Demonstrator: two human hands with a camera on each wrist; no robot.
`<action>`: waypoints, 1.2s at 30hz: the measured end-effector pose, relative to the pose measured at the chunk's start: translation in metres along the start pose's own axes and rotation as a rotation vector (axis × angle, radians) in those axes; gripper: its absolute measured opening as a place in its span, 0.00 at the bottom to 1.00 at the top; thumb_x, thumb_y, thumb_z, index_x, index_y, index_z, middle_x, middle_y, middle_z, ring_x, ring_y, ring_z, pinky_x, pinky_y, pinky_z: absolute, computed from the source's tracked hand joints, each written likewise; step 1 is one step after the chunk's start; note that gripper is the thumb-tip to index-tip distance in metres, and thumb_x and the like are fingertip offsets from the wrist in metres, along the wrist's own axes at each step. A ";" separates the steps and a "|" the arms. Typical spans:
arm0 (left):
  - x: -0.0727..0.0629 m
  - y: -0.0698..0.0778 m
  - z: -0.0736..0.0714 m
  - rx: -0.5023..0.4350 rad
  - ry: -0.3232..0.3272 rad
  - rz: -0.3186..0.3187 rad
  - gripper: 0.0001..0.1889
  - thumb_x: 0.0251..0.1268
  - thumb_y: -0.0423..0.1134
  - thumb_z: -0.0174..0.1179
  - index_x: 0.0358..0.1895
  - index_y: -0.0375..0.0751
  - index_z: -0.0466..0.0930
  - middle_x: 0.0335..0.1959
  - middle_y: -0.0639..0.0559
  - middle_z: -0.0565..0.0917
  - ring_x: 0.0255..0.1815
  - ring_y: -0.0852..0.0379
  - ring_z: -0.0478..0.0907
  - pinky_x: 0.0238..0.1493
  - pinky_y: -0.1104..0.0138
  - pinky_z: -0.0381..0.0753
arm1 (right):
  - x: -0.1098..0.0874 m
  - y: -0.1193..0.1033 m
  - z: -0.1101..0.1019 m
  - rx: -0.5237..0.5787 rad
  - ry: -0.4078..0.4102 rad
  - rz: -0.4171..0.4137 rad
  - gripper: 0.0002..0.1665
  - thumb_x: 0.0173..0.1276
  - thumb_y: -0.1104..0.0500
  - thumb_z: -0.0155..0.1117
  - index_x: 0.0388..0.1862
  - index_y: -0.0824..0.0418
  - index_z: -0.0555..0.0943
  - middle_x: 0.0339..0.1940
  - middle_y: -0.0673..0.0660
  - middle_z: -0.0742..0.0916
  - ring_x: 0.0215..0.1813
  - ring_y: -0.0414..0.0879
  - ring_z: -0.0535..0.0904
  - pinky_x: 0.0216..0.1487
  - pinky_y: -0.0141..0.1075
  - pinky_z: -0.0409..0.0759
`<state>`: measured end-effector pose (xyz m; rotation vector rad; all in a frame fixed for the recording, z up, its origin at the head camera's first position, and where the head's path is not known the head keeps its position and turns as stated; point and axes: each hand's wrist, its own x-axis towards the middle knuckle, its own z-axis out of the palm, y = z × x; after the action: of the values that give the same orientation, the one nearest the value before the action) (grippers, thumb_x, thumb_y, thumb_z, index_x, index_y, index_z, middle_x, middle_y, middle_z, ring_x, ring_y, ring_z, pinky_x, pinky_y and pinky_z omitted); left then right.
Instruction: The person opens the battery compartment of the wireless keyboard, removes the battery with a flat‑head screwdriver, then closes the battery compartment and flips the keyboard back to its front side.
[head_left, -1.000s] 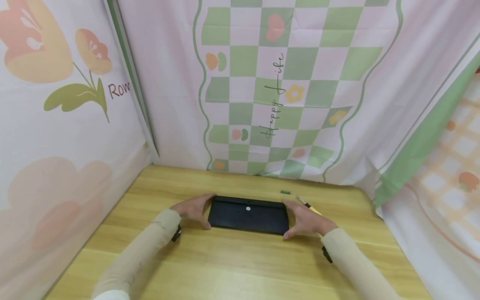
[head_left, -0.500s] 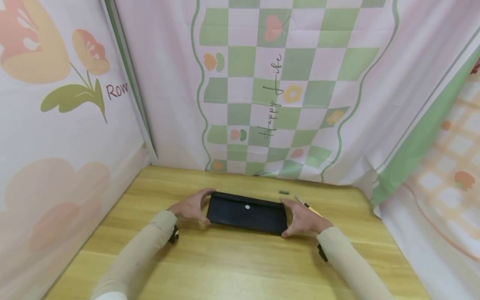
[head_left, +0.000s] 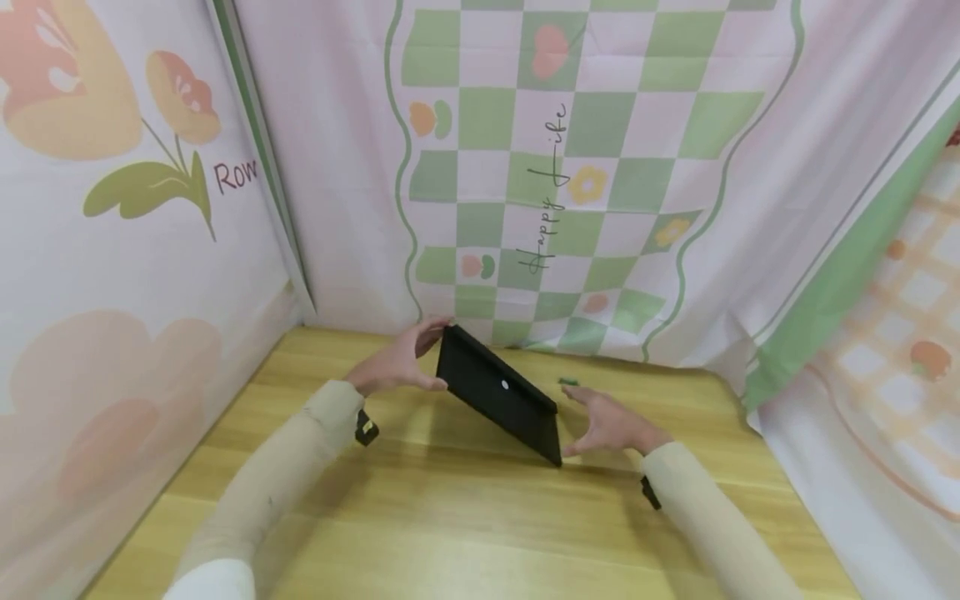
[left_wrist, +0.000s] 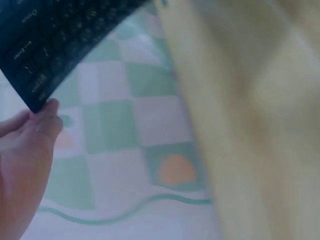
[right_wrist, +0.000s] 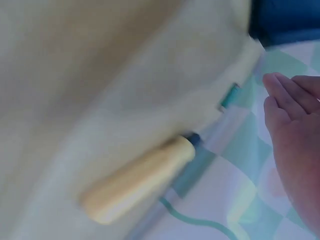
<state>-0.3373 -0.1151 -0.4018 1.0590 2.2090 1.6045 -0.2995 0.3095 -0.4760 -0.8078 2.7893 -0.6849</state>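
A black keyboard [head_left: 498, 392] stands tilted, its left end raised off the table and its lower right corner low near the tabletop. Its underside, with a round white spot, faces the head camera; keys show on the other face of the keyboard [left_wrist: 60, 37] in the left wrist view. My left hand [head_left: 397, 362] grips the raised end between thumb and fingers. Beside the right end is my right hand [head_left: 611, 425], fingers extended and thumb close to the lower corner; whether the thumb touches is unclear.
A yellow-handled tool [right_wrist: 140, 180] lies on the table near my right hand, which covers it in the head view. Behind that hand is a small green piece [head_left: 568, 381]. Patterned curtains [head_left: 555, 167] border the wooden table [head_left: 450, 533] at the back and sides.
The keyboard lay nearly flat between both hands; my left hand has since lifted its left end up and back. My right hand has come away from the upper right edge.
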 end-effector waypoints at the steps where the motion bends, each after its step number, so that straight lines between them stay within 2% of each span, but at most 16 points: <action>1: 0.004 0.008 0.000 -0.001 0.009 0.003 0.59 0.53 0.29 0.77 0.85 0.31 0.46 0.86 0.34 0.54 0.88 0.36 0.51 0.89 0.48 0.49 | 0.000 -0.002 -0.005 0.000 -0.001 0.003 0.76 0.51 0.36 0.86 0.85 0.72 0.54 0.82 0.73 0.67 0.79 0.72 0.68 0.80 0.67 0.66; 5: 0.018 0.035 -0.004 0.070 0.054 0.007 0.58 0.54 0.30 0.77 0.84 0.30 0.47 0.85 0.32 0.57 0.86 0.36 0.56 0.88 0.50 0.54 | 0.000 -0.014 -0.029 0.007 0.001 0.006 0.73 0.53 0.39 0.86 0.85 0.70 0.56 0.83 0.72 0.67 0.80 0.72 0.66 0.79 0.66 0.68; 8: 0.027 0.051 -0.007 0.147 0.089 0.003 0.58 0.54 0.34 0.79 0.85 0.33 0.48 0.85 0.34 0.57 0.86 0.38 0.58 0.87 0.51 0.57 | 0.002 -0.022 -0.047 -0.016 0.013 -0.013 0.72 0.54 0.37 0.85 0.85 0.68 0.57 0.83 0.71 0.67 0.80 0.72 0.66 0.78 0.66 0.70; 9: 0.030 0.056 -0.007 0.165 0.098 0.004 0.59 0.53 0.35 0.79 0.85 0.34 0.49 0.85 0.34 0.57 0.86 0.39 0.58 0.87 0.52 0.58 | 0.002 -0.026 -0.053 -0.023 0.018 -0.021 0.72 0.54 0.36 0.85 0.85 0.68 0.57 0.83 0.71 0.67 0.79 0.73 0.68 0.77 0.66 0.72; 11: 0.036 0.066 -0.008 0.200 0.105 0.007 0.59 0.53 0.39 0.80 0.85 0.36 0.50 0.85 0.35 0.58 0.86 0.40 0.59 0.87 0.53 0.59 | 0.003 -0.033 -0.065 -0.037 0.021 -0.021 0.73 0.53 0.34 0.84 0.85 0.66 0.57 0.83 0.71 0.67 0.67 0.73 0.79 0.73 0.64 0.77; 13: 0.042 0.074 -0.007 0.229 0.104 0.009 0.60 0.52 0.42 0.80 0.85 0.37 0.50 0.85 0.37 0.60 0.85 0.42 0.60 0.87 0.54 0.59 | 0.005 -0.042 -0.078 -0.072 0.035 -0.032 0.71 0.54 0.33 0.83 0.85 0.66 0.59 0.82 0.72 0.68 0.65 0.73 0.80 0.73 0.64 0.77; 16: 0.051 0.081 -0.005 0.270 0.099 0.005 0.61 0.51 0.46 0.81 0.85 0.36 0.50 0.84 0.38 0.64 0.85 0.44 0.62 0.88 0.56 0.59 | 0.010 -0.058 -0.098 -0.085 0.044 -0.040 0.68 0.57 0.35 0.82 0.85 0.65 0.59 0.83 0.70 0.68 0.69 0.72 0.79 0.76 0.65 0.74; 17: 0.053 0.082 -0.004 0.280 0.097 0.001 0.62 0.51 0.47 0.81 0.85 0.36 0.50 0.84 0.39 0.64 0.85 0.44 0.62 0.88 0.56 0.59 | 0.013 -0.063 -0.104 -0.090 0.051 -0.052 0.67 0.58 0.35 0.81 0.85 0.65 0.59 0.83 0.69 0.68 0.75 0.71 0.73 0.78 0.67 0.70; 18: 0.055 0.083 -0.004 0.287 0.096 -0.006 0.62 0.51 0.48 0.81 0.85 0.36 0.50 0.84 0.39 0.64 0.85 0.45 0.61 0.88 0.56 0.59 | 0.015 -0.069 -0.110 -0.095 0.058 -0.062 0.67 0.58 0.35 0.81 0.85 0.64 0.59 0.83 0.69 0.68 0.81 0.71 0.66 0.79 0.68 0.67; 24: 0.062 0.078 0.004 0.250 0.094 -0.007 0.62 0.51 0.46 0.81 0.85 0.36 0.49 0.86 0.39 0.60 0.87 0.45 0.58 0.89 0.56 0.55 | 0.035 -0.108 -0.141 -0.095 0.070 -0.078 0.63 0.63 0.35 0.77 0.88 0.54 0.56 0.86 0.63 0.65 0.85 0.67 0.61 0.81 0.70 0.62; 27: 0.063 0.074 0.011 0.250 0.090 0.003 0.63 0.51 0.47 0.82 0.86 0.37 0.48 0.87 0.41 0.58 0.87 0.46 0.57 0.89 0.54 0.55 | 0.047 -0.128 -0.152 -0.105 0.085 -0.102 0.62 0.64 0.35 0.77 0.88 0.54 0.57 0.86 0.62 0.66 0.86 0.64 0.60 0.82 0.69 0.60; 30: 0.063 0.066 0.019 0.257 0.073 0.008 0.64 0.51 0.49 0.82 0.86 0.40 0.47 0.87 0.44 0.57 0.87 0.46 0.56 0.89 0.53 0.54 | 0.057 -0.146 -0.157 -0.112 0.079 -0.101 0.63 0.61 0.33 0.77 0.87 0.53 0.58 0.86 0.60 0.66 0.86 0.62 0.60 0.83 0.67 0.61; 36: 0.060 0.046 0.035 0.199 0.065 0.005 0.64 0.53 0.51 0.81 0.87 0.45 0.46 0.88 0.47 0.56 0.88 0.47 0.55 0.88 0.53 0.55 | 0.076 -0.166 -0.154 -0.144 0.045 -0.119 0.68 0.58 0.29 0.77 0.87 0.56 0.58 0.86 0.59 0.67 0.85 0.58 0.63 0.84 0.60 0.64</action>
<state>-0.3420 -0.0429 -0.3605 1.0769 2.4528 1.4647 -0.3272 0.2032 -0.2637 -1.0035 2.8764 -0.5311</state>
